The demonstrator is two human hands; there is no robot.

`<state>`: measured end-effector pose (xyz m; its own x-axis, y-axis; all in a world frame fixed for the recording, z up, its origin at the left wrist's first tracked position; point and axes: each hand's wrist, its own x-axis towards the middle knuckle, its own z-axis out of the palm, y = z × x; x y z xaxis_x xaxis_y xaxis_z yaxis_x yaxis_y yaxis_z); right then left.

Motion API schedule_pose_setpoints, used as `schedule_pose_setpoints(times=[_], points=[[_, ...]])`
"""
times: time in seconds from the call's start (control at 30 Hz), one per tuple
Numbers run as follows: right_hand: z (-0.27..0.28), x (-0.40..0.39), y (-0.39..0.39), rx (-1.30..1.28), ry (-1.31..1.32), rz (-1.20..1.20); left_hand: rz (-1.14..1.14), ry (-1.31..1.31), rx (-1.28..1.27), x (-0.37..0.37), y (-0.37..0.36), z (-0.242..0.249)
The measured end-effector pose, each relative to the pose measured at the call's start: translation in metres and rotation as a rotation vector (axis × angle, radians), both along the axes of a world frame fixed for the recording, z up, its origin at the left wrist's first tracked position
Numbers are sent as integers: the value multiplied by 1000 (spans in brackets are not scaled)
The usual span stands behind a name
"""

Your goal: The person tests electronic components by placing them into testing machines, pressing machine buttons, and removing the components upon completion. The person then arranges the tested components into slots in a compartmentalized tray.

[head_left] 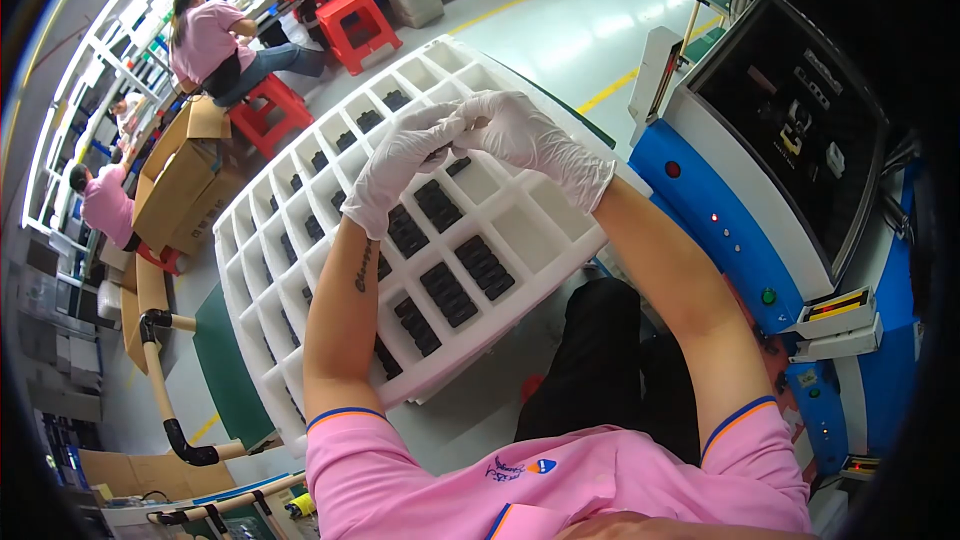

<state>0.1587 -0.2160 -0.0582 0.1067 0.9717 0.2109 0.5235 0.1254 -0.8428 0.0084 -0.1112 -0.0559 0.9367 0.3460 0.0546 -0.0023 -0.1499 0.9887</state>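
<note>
My left hand (398,162) and my right hand (520,136), both in white gloves, meet over a white foam tray (540,237) divided into many compartments. Fingers of both hands are bent and closed together at the fingertips. A bit of something dark shows just below them, but I cannot tell what they hold. Rows of black ribbed parts (448,294) fill several compartments close to me, and another stack (438,205) lies just below my hands. Farther left, more compartments hold smaller dark pieces (345,140).
At the right stands a blue machine (690,210) with a dark monitor (800,130) and buttons. Red stools (358,30), a cardboard box (185,180) and seated people in pink shirts (207,38) are beyond the tray. A pipe frame (160,380) runs at the left.
</note>
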Motion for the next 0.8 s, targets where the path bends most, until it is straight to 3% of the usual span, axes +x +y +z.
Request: schedule_pose_setpoints(times=[0.1,0.4,0.53,0.63,0.8], points=[[3,-4,-3,46,-126,-90,61,-13,2,-1,-7,5],[-2,-6,-3,51,-156,-166,204,53,-89,4,8,-13],[-1,-6,-7,79,-329,-228,226,-71,-179,3,10,-16],[-19,-4,-4,230,-702,-80,355,-90,-301,4,12,-12],[-25,-18,1,86,-821,-144,430,-103,-359,7,11,-13]])
